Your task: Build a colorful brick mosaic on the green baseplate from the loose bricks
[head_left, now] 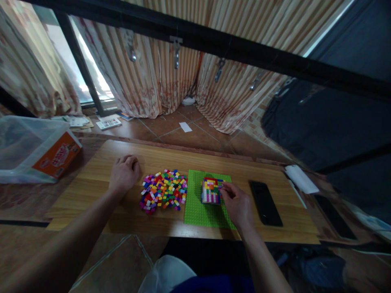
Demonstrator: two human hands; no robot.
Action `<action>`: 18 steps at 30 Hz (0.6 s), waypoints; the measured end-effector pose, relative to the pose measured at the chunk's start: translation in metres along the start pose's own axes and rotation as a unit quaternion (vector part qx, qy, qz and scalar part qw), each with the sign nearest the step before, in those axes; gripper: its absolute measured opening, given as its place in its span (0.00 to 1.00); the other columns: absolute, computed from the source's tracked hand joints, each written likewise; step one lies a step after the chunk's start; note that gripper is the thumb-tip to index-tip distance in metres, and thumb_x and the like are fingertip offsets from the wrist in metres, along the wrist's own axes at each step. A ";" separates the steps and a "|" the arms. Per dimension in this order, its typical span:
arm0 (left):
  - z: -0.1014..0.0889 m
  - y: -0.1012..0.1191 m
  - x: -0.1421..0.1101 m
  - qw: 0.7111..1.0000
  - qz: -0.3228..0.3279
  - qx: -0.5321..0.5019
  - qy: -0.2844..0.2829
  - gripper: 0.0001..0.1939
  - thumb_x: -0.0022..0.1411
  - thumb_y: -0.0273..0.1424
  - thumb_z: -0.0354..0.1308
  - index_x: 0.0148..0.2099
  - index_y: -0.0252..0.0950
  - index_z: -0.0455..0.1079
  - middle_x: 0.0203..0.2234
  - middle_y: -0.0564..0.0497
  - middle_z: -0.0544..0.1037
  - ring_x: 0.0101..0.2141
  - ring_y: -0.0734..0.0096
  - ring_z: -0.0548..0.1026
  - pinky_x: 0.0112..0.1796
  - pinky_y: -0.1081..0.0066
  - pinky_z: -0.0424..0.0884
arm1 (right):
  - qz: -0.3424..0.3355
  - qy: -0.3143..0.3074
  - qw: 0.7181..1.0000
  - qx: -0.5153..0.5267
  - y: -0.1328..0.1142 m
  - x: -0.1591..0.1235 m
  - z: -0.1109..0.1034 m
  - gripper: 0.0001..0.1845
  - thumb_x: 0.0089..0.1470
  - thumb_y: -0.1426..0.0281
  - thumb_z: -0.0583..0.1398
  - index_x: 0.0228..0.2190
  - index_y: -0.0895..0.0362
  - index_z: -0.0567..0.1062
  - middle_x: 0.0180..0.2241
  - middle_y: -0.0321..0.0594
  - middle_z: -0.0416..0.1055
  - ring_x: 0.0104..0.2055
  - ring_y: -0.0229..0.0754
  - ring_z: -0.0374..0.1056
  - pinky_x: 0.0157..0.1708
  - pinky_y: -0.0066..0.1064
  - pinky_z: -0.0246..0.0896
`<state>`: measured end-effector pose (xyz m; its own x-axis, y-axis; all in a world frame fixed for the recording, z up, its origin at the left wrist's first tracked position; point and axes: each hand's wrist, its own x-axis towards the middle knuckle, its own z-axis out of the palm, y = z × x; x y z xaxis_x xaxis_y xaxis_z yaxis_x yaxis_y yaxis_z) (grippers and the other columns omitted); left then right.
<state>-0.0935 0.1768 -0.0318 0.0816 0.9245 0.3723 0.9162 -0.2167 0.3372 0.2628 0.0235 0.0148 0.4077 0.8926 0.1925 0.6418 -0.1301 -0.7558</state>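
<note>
A green baseplate (200,211) lies on the wooden table (91,179), with a small multicoloured block build (210,190) standing on it. My right hand (237,204) is at the build's right side, fingers pinched together against its upper edge; what they pinch is too small to name. Left of the plate lies a heap of loose coloured bricks (163,190). My left hand (124,174) rests on the table just left of the heap, fingers curled under, nothing visible in it.
A black phone (265,202) lies right of the baseplate. A white flat object (301,178) sits at the table's far right corner. A clear plastic bin with an orange box (56,155) stands left. Striped curtains (171,69) and a black bar hang beyond.
</note>
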 end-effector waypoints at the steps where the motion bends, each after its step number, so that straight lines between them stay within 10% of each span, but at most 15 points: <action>1: 0.000 0.000 0.000 1.000 0.000 0.004 0.000 0.14 0.62 0.35 0.46 0.41 0.38 0.71 0.45 0.41 0.77 0.49 0.52 0.72 0.54 0.54 0.65 | 0.004 0.004 1.000 0.006 0.001 0.000 0.001 0.17 0.52 0.60 0.60 0.39 0.57 0.80 0.34 0.46 0.81 0.35 0.48 0.76 0.38 0.40 0.70; 18: -0.002 0.003 0.000 1.000 0.009 0.022 -0.011 0.13 0.63 0.33 0.45 0.40 0.38 0.71 0.43 0.43 0.77 0.49 0.54 0.72 0.53 0.56 0.64 | 0.067 0.037 0.996 0.053 0.004 0.002 0.006 0.14 0.47 0.61 0.63 0.32 0.58 0.78 0.29 0.47 0.80 0.30 0.47 0.76 0.30 0.36 0.68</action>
<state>-0.0914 0.1752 -0.0294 0.1071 0.9274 0.3585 0.9310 -0.2201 0.2911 0.2623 0.0275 0.0084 0.5343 0.8355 0.1283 0.5081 -0.1962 -0.8387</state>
